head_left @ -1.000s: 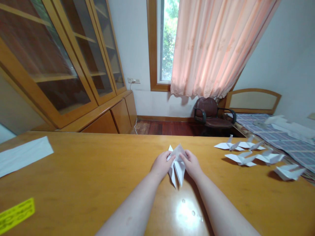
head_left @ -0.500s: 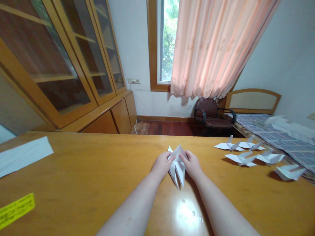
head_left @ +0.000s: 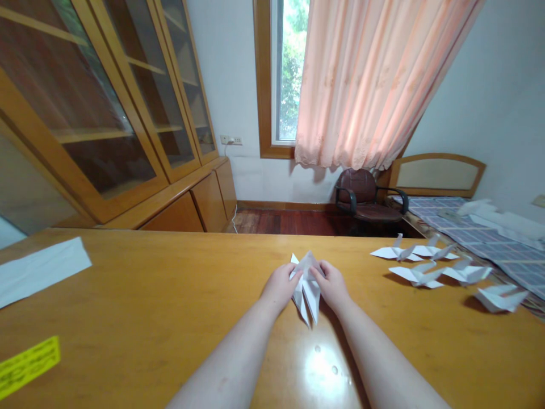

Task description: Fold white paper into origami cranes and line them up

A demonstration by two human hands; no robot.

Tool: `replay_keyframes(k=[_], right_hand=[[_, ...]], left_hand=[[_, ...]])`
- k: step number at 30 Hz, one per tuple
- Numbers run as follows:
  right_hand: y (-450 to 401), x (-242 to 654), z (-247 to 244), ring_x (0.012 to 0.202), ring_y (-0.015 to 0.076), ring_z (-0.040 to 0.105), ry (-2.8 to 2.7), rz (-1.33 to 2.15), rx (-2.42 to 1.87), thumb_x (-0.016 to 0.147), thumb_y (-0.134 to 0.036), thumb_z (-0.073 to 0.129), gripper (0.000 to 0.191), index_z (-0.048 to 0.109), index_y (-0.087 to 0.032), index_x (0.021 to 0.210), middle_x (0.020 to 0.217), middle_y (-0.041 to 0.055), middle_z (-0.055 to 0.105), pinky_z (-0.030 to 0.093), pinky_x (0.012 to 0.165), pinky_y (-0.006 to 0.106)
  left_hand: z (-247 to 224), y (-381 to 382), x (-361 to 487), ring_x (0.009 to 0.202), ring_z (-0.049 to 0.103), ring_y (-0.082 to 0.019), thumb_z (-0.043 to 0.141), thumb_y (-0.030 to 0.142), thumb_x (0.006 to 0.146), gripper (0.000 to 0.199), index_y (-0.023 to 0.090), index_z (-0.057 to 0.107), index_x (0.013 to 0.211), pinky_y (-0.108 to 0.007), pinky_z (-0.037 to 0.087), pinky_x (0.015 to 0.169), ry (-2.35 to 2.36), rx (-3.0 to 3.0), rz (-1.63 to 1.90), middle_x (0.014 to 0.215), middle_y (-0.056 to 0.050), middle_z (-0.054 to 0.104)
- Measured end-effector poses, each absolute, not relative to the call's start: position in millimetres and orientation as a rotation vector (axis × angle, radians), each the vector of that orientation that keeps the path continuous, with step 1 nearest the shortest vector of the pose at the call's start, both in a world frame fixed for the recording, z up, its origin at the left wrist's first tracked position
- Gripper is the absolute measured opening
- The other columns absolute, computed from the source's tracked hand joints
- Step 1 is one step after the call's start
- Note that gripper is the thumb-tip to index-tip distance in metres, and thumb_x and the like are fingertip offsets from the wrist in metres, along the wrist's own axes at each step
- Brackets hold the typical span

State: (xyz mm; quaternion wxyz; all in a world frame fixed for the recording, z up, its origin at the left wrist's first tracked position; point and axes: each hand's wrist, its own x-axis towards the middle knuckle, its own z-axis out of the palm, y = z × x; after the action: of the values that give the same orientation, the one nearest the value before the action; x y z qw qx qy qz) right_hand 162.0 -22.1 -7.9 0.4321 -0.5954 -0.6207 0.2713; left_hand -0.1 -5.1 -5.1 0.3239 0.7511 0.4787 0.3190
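A folded white paper point(head_left: 310, 292) is held between my two hands over the middle of the wooden table point(head_left: 170, 318). Its upper end is a broad point, and two narrow points extend down toward me with a slit between them. My left hand point(head_left: 281, 286) pinches its left edge, thumb on top. At the right edge my right hand point(head_left: 332, 284) grips it in the same way. The fingers beneath the paper are hidden.
Several folded paper birds point(head_left: 419, 275) stand at the table's right. A white paper strip point(head_left: 42, 270) and a yellow label point(head_left: 29, 366) lie at the left. Beyond the far edge are a brown chair point(head_left: 366, 196), a bed point(head_left: 468, 227) and a glass-doored cabinet point(head_left: 179, 204).
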Motion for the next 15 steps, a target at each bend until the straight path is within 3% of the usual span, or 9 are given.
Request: replay_keyframes(k=[10, 15], right_hand=[[-23.3, 162.1, -5.6, 0.063, 0.0161, 0.053, -1.59, 0.65, -1.53, 0.078, -0.037, 0.049, 0.022, 0.056, -0.018, 0.071, 0.065, 0.0004, 0.059, 0.038, 0.058, 0.025], [-21.9, 159.9, -7.2, 0.072, 0.0187, 0.058, -1.664, 0.723, -1.582, 0.071, -0.031, 0.057, 0.021, 0.062, -0.017, 0.085, 0.08, 0.0035, 0.067, 0.041, 0.062, 0.026]], left_hand=[[-5.0, -5.7, 0.2, 0.082, 0.059, -0.018, 0.044, 0.032, 0.082, 0.025, 0.017, 0.063, 0.089, -0.026, 0.041, 0.069, 1.296, 1.964, 0.83, 0.089, -0.005, 0.067], [-10.5, -1.3, -1.4, 0.08, 0.058, -0.017, 0.048, 0.033, 0.08, 0.023, 0.018, 0.064, 0.088, -0.024, 0.04, 0.067, 1.428, 1.973, 0.789, 0.087, -0.004, 0.067]])
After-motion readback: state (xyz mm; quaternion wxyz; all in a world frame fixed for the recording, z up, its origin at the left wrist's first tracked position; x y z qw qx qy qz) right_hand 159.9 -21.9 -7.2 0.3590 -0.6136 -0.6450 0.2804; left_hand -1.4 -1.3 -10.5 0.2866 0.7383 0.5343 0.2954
